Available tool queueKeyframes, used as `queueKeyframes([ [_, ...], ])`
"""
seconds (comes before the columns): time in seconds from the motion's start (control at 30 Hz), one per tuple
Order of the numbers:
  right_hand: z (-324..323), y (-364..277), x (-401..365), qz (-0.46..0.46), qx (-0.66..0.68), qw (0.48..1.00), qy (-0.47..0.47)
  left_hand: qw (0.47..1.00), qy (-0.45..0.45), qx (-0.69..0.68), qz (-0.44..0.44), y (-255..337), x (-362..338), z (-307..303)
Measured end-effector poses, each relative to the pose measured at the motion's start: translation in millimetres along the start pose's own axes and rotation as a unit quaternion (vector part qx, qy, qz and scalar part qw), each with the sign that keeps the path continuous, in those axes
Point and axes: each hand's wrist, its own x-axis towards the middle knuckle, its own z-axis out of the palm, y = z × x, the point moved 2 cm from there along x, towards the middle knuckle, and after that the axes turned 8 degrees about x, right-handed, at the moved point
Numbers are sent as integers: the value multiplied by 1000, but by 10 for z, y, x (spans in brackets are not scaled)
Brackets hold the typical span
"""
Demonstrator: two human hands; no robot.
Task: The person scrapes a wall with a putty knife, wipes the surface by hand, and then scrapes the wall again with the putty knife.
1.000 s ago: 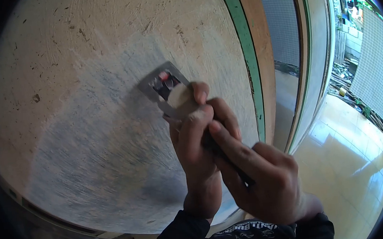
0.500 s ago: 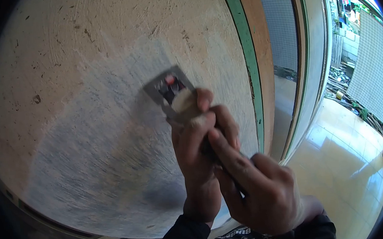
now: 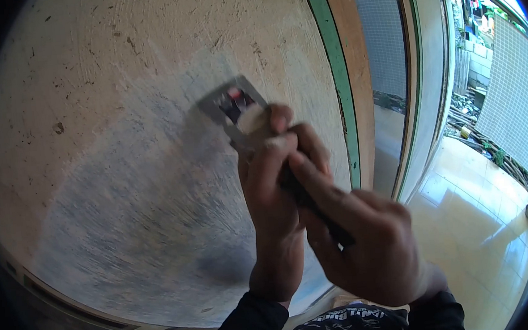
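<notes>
A scraper (image 3: pixel 217 110) with a wide metal blade and dark handle slants up to the left against the wall (image 3: pixel 147 174). Red and dark markings show on its blade, beside a pale rounded patch. My left hand (image 3: pixel 272 192) is closed round the upper part of the tool, just below the blade. Lower down, my right hand (image 3: pixel 372 243) grips the handle, its fingers meeting those of the left. The blade's front edge lies right at the wall surface, near the top of a grey-white scratched area. Around that area the wall is cream, with dark chips and pits.
A green strip (image 3: pixel 334 66) edges the wall on the right. Beyond it stands a wooden frame (image 3: pixel 346 28) with a mesh-patterned panel (image 3: pixel 383 44). Shiny floor tiles (image 3: pixel 466 211) lie to the right, leading to an outdoor area with a netting screen (image 3: pixel 513 102).
Both hands and the scraper have moved slightly up in view, with the blade shifted a little farther up the wall. The grip on the tool looks the same.
</notes>
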Motion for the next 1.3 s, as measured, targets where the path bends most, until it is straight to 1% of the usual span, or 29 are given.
queueKeyframes([
  [0.03, 26, 29, -59, -2, -17, 1000, -10, 994, 2, -109, -4, -28, -41, -20],
  [0.07, 40, 54, -86, -5, -36, 999, -20, 994, -2, -109, 0, -43, -22, -26],
  [0.13, 40, 15, -17, 0, -31, 999, -19, 993, -8, -121, 7, -26, 1, -40],
  [0.17, 21, -36, 64, -7, -32, 999, -9, 995, -47, -92, 8, 60, 103, -42],
  [0.2, 2, -54, 120, -14, -32, 999, 0, 995, -43, -92, 6, 78, 137, -20],
  [0.23, -61, 5, 115, -25, -42, 998, -34, 996, -36, -84, 17, 102, 158, 10],
  [0.3, -65, 79, 61, -21, -41, 998, -46, 996, -32, -74, 34, 83, 117, 35],
  [0.37, -34, 112, -2, -19, -39, 998, -52, 1000, 20, -18, -8, -20, -28, -8],
  [0.43, -22, 107, -11, -30, 11, 999, -30, 1000, 3, -6, -7, 24, -11, 18],
  [0.47, -53, 116, 19, -29, 12, 999, -30, 1000, -7, 6, -15, 36, -16, 28],
  [0.5, -110, 97, 104, -21, 11, 999, -44, 1000, -3, 2, 4, 48, 64, 50],
  [0.53, -140, 91, 140, -10, 12, 998, -59, 1000, 0, 3, 0, 60, 102, 80],
  [0.6, -140, 130, 130, -2, 14, 998, -64, 999, 37, 24, 24, 91, 144, 124],
  [0.63, -139, 149, 135, 2, 15, 998, -67, 999, 38, 26, 24, 63, 108, 99],
  [0.7, -96, 179, -21, 3, 2, 998, -67, 1000, 8, 16, -14, -36, -9, 23],
  [0.77, -71, 251, -71, 3, -17, 997, -73, 1000, 9, 14, -12, -68, -12, 21],
  [0.9, -195, 135, 108, -7, -4, 998, -59, 999, 34, 27, -6, 42, 95, 157],
  [1.0, -153, 238, 50, -10, 8, 998, -65, 998, 38, 39, 10, -20, 59, 117],
  [1.1, -66, 267, -53, -24, -14, 998, -56, 999, 33, 27, -33, -72, -22, 34],
  [1.23, -116, 239, 158, -31, 23, 999, -25, 999, 16, 41, 7, 63, 213, 111],
  [1.3, -138, 245, 129, -23, 16, 999, -43, 999, 5, 34, 4, 42, 183, 91],
])
